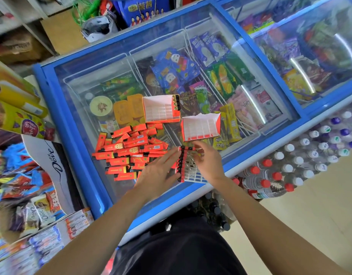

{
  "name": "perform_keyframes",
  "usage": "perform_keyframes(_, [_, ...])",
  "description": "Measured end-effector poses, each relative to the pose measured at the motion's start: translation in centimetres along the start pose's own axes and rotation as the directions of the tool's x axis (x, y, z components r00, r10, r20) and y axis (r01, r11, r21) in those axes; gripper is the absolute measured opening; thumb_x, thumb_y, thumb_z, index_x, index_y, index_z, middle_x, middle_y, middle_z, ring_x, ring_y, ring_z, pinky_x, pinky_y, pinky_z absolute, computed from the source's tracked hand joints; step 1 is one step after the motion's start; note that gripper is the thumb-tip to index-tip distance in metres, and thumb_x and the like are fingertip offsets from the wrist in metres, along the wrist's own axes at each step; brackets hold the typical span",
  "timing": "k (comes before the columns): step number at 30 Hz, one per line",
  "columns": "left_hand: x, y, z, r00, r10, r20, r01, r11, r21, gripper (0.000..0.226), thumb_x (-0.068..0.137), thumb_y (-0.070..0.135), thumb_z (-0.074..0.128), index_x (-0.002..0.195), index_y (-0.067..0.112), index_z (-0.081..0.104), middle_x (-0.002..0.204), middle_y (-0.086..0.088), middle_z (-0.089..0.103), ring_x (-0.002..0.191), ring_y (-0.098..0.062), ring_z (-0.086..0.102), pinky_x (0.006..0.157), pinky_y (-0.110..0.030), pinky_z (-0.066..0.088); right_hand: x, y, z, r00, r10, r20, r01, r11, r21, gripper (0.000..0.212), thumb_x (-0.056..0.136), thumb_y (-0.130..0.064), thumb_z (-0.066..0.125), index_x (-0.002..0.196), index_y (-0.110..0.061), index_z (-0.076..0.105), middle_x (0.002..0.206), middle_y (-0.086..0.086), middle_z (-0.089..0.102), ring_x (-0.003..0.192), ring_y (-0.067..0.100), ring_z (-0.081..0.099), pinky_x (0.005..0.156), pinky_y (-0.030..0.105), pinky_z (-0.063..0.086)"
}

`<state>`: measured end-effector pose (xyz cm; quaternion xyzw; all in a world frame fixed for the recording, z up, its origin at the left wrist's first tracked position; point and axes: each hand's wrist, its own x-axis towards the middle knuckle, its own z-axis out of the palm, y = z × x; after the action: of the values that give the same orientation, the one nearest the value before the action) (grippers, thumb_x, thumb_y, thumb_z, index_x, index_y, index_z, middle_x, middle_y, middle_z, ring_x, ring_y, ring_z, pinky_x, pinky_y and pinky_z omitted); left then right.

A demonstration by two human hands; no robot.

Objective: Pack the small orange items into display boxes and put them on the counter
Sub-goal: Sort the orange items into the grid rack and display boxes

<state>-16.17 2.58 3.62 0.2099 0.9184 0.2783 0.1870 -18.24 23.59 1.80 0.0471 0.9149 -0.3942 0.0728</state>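
With flat left fingers (171,158), brace the small orange items (180,165) in the white gridded box (193,172). Your right fingers (198,148) pinch one; seat it upright.

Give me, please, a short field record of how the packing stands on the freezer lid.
surface: glass freezer lid
loose orange items: heaped left of the hands
near box: one row filled, at its left edge
far left box: few items at its right end
far right box: empty
left hand: straight fingers against the filled row
right hand: fingers curled at near box's far edge; hold unclear
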Motion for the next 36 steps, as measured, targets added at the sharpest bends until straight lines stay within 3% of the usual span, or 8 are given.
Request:
perform_keyframes(3, [-0.9, -2.8, -1.0, 0.971, -0.034, -0.235, 0.023, 0.999, -0.049, 0.056, 0.096, 0.028, 0.066, 0.149, 0.024, 0.048, 0.151, 0.003, 0.048, 0.123, -0.024, 0.06, 0.089, -0.046, 0.059, -0.6, -1.7, -0.2, 0.99, -0.04, -0.132, 0.047, 0.998, 0.044, 0.035, 0.089, -0.006, 0.066, 0.123, -0.014, 0.063, 0.115, -0.001, 0.066, 0.103, 0.017, 0.063, 0.091, 0.037, 0.055])
perform_keyframes(5, [-1.8, -4.7, -1.4, 0.917, -0.095, -0.387, 0.085, 0.995, -0.044, 0.044, 0.093, 0.017, 0.067, 0.137, 0.018, 0.06, 0.135, -0.003, 0.061, 0.118, -0.026, 0.061, 0.088, -0.046, 0.058, -0.3, -3.7, -0.1, 0.986, -0.117, -0.115, 0.125, 0.99, 0.07, 0.029, 0.089, -0.009, 0.067, 0.116, -0.017, 0.066, 0.109, -0.004, 0.066, 0.1, 0.014, 0.062, 0.086, 0.036, 0.056])
perform_keyframes(9, [-4.5, -8.3, -0.8, 0.794, -0.272, -0.543, 0.311, 0.95, -0.022, 0.035, 0.089, 0.024, 0.057, 0.121, 0.015, 0.068, 0.12, -0.004, 0.064, 0.101, -0.03, 0.059, 0.082, -0.046, 0.051, 1.7, -8.0, 0.6, 0.952, -0.281, 0.12, 0.287, 0.957, -0.033, 0.024, 0.087, -0.022, 0.071, 0.11, -0.021, 0.07, 0.101, -0.011, 0.064, 0.095, 0.005, 0.053, 0.086, 0.016, 0.04])
perform_keyframes(14, [-8.9, -9.9, 2.3, 0.698, -0.456, -0.551, 0.51, 0.858, -0.065, 0.036, 0.083, 0.02, 0.073, 0.119, 0.016, 0.069, 0.128, -0.005, 0.06, 0.103, -0.035, 0.056, 0.083, -0.047, 0.049, 4.8, -11.8, 5.1, 0.836, -0.336, 0.434, 0.462, 0.858, -0.224, 0.05, 0.086, -0.03, 0.073, 0.132, -0.019, 0.058, 0.132, 0.0, 0.059, 0.121, 0.025, 0.052, 0.101, 0.041, 0.046])
perform_keyframes(20, [-10.4, -10.2, 4.6, 0.731, -0.456, -0.508, 0.511, 0.859, -0.035, 0.053, 0.085, 0.033, 0.065, 0.137, 0.022, 0.06, 0.151, -0.003, 0.049, 0.126, -0.033, 0.049, 0.085, -0.05, 0.051, 7.5, -12.6, 10.5, 0.782, -0.243, 0.574, 0.569, 0.653, -0.499, 0.081, 0.084, -0.053, 0.069, 0.149, -0.02, 0.033, 0.147, 0.005, 0.038, 0.13, 0.037, 0.039, 0.1, 0.052, 0.046])
perform_keyframes(28, [-10.9, -10.8, 5.6, 0.76, -0.415, -0.5, 0.479, 0.878, -0.001, 0.066, 0.085, 0.033, 0.067, 0.147, 0.024, 0.05, 0.157, -0.006, 0.041, 0.131, -0.035, 0.047, 0.091, -0.051, 0.053, 7.8, -13.2, 13.0, 0.781, -0.182, 0.597, 0.595, 0.509, -0.622, 0.078, 0.087, -0.06, 0.061, 0.142, -0.012, 0.032, 0.138, 0.016, 0.034, 0.125, 0.041, 0.036, 0.09, 0.054, 0.05])
perform_keyframes(33, [-11.0, -11.0, 5.6, 0.768, -0.404, -0.496, 0.465, 0.885, 0.0, 0.065, 0.086, 0.034, 0.066, 0.148, 0.024, 0.049, 0.157, -0.005, 0.041, 0.134, -0.034, 0.046, 0.093, -0.051, 0.052, 8.4, -13.1, 12.8, 0.759, -0.165, 0.63, 0.598, 0.558, -0.575, 0.067, 0.09, -0.061, 0.055, 0.132, -0.01, 0.043, 0.131, 0.015, 0.04, 0.119, 0.036, 0.042, 0.087, 0.05, 0.052])
perform_keyframes(36, [-11.2, -11.2, 5.6, 0.773, -0.403, -0.49, 0.46, 0.888, -0.006, 0.067, 0.086, 0.031, 0.071, 0.148, 0.024, 0.048, 0.158, -0.004, 0.04, 0.135, -0.033, 0.045, 0.094, -0.051, 0.052, 9.1, -12.8, 11.8, 0.748, -0.201, 0.633, 0.593, 0.63, -0.501, 0.052, 0.097, -0.046, 0.055, 0.132, -0.008, 0.048, 0.133, 0.014, 0.045, 0.121, 0.035, 0.044, 0.093, 0.048, 0.05])
